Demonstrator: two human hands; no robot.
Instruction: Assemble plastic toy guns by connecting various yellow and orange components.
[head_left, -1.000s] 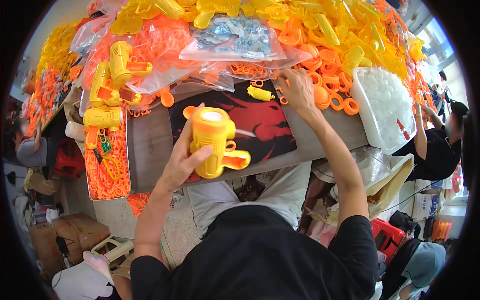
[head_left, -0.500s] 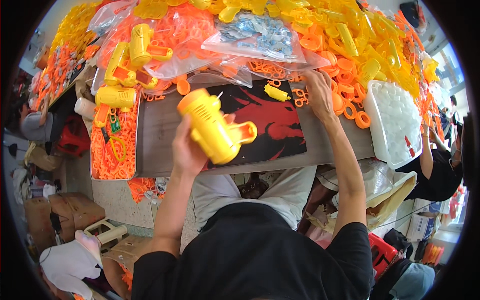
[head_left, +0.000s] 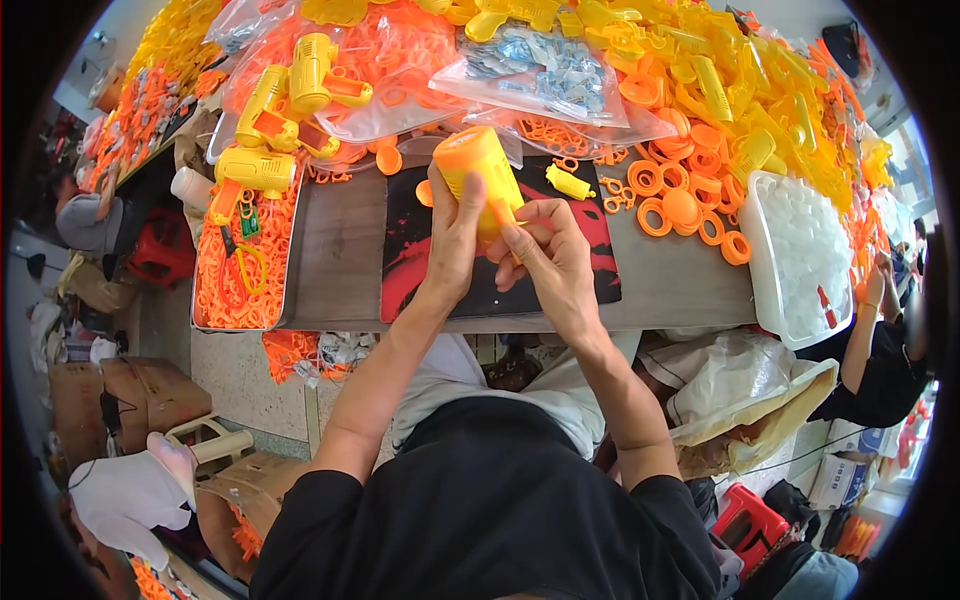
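My left hand [head_left: 456,235] is wrapped round a yellow plastic toy body [head_left: 478,168] with a wide orange end, held up over a black and red mat [head_left: 598,270]. At the toy's lower side, beside its narrow orange part, the fingers of my right hand [head_left: 553,262] are closed in a pinch. Whatever small piece they grip is hidden by the fingers. Beyond the hands, a small yellow cylinder part [head_left: 569,182] lies on the mat. Orange rings [head_left: 654,218] and round orange caps [head_left: 682,208] are heaped to the right.
At left stands a tray of small orange parts [head_left: 240,295], with several yellow toy bodies [head_left: 255,170] behind it. A white tub of translucent pieces [head_left: 797,250] sits at right. Bags of orange [head_left: 345,60] and blue-grey parts [head_left: 535,65] line the back, beside a yellow heap [head_left: 760,90].
My right hand has come from the small orange rings to the toy body. The left hand has moved right and turned the toy, bringing its orange end away from me.
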